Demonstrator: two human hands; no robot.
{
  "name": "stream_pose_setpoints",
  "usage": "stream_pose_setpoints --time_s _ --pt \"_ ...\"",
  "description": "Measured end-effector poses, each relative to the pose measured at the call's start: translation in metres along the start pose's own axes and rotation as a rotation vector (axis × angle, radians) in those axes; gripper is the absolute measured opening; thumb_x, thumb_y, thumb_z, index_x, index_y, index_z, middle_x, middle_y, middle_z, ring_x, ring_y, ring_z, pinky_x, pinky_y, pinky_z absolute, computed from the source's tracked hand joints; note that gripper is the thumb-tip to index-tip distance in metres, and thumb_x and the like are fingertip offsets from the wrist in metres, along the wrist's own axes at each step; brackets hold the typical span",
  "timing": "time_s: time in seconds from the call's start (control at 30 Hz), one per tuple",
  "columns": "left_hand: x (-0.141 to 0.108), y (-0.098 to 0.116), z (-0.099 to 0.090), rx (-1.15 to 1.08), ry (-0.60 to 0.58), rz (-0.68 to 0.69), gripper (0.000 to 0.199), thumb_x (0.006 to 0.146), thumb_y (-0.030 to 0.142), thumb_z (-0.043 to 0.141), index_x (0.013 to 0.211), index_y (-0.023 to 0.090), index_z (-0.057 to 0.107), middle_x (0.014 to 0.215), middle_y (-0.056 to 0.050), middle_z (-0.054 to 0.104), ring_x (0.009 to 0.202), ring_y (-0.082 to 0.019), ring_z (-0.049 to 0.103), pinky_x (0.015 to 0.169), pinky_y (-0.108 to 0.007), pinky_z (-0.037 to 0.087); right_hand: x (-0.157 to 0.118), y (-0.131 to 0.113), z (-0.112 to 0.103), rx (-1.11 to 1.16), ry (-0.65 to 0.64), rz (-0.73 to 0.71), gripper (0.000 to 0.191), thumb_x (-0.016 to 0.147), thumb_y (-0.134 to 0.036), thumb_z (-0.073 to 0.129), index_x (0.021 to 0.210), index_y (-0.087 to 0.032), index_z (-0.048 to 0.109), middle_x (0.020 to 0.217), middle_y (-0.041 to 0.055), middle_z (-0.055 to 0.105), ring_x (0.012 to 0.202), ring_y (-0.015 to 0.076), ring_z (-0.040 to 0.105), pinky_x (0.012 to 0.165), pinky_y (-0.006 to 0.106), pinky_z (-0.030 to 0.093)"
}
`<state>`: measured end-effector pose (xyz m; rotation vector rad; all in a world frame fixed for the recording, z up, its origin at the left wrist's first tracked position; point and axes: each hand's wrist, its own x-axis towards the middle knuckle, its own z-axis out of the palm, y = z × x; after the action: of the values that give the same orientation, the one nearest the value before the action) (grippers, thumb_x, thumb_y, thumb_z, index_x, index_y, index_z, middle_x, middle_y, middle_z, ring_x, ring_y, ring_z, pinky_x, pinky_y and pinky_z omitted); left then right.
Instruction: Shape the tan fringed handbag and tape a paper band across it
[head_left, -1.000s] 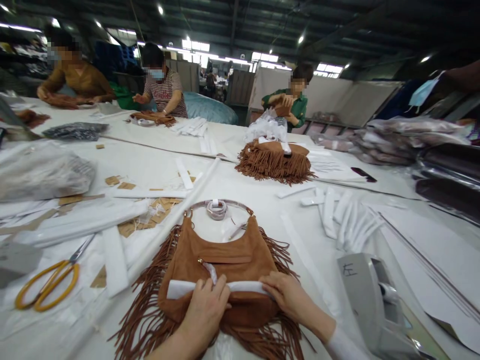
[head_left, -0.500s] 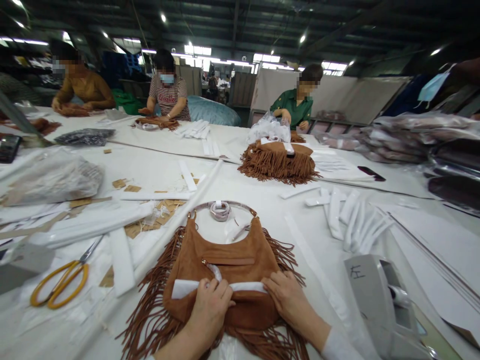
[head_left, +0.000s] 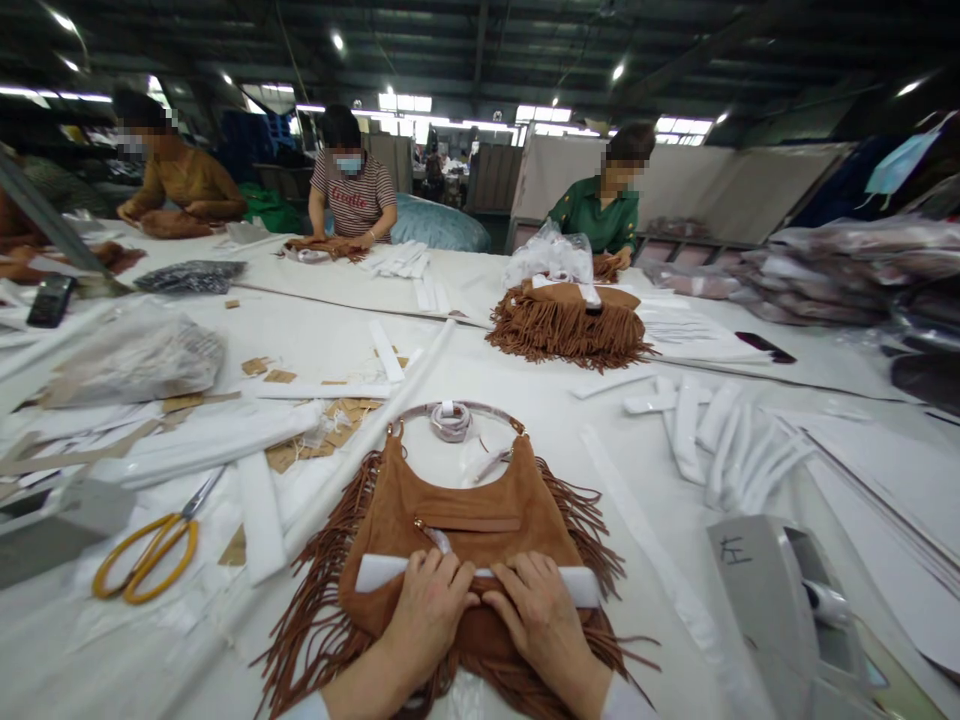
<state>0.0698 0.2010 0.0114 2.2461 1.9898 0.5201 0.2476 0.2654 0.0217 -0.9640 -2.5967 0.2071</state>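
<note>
You see a dim hall under a dark roof, lit by small bright lamps and glaring windows (head_left: 405, 103); the pale table (head_left: 517, 390) is evenly lit, its edges stretched and soft.

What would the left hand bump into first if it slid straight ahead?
Probably the wrapped zipper pull, just ahead of the left hand on the brown bag, though depth is unclear.

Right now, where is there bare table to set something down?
Bare table shows between the brown bag and the fringed pile beyond it, and between the dark packet and cardboard scraps. Crowded: around the scissors, and on the bag, under left hand and right hand.
</note>
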Motion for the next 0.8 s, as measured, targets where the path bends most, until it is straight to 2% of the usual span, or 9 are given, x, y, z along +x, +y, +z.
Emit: stream_pose_setpoints --time_s 0.17,0.47,0.63,0.8 --pt "0.004 -0.004 0.002 -0.028 -0.029 -0.013 0.008 0.092 0.028 0.05 0.097 0.025 0.057 0.095 0.001 0.055 0.089 -0.019 0.049 0.075 -0.034 0.032 0.001 -0.001 0.003 0.007 0.042 -0.002 0.017 0.095 -0.028 0.046 0.095 -0.019 0.061 0.081 0.0043 0.055 0.078 0.0209 0.046 0.071 0.035 0.034" --pt "0.002 0.0 0.006 -0.022 0.004 -0.029 0.015 0.095 0.028 0.042 0.091 0.023 0.056 0.087 0.0 0.056 0.085 -0.02 0.046 0.075 -0.036 0.032 0.001 0.001 0.012 -0.047 0.028 0.017 0.022 0.096 -0.027 0.042 0.085 -0.019 0.059 0.077 0.004 0.052 0.074 0.0203 0.043 0.069 0.034 0.03" --pt "0.007 -0.002 0.009 -0.01 0.016 -0.029 0.016 0.094 0.022 0.043 0.085 0.021 0.056 0.084 -0.001 0.054 0.08 -0.019 0.046 0.073 -0.036 0.031 0.004 0.003 0.017 -0.069 0.012 0.021 0.027 0.096 -0.025 0.041 0.074 -0.019 0.055 0.074 0.0034 0.051 0.072 0.0191 0.041 0.067 0.033 0.028" --pt "0.013 -0.002 0.013 -0.023 0.022 -0.056 0.017 0.093 0.021 0.043 0.082 0.021 0.057 0.082 -0.001 0.055 0.08 -0.019 0.047 0.073 -0.036 0.034 0.01 0.004 0.018 -0.086 0.013 0.052 0.027 0.095 -0.022 0.04 0.072 -0.019 0.053 0.073 0.0031 0.05 0.073 0.0195 0.041 0.069 0.034 0.028"
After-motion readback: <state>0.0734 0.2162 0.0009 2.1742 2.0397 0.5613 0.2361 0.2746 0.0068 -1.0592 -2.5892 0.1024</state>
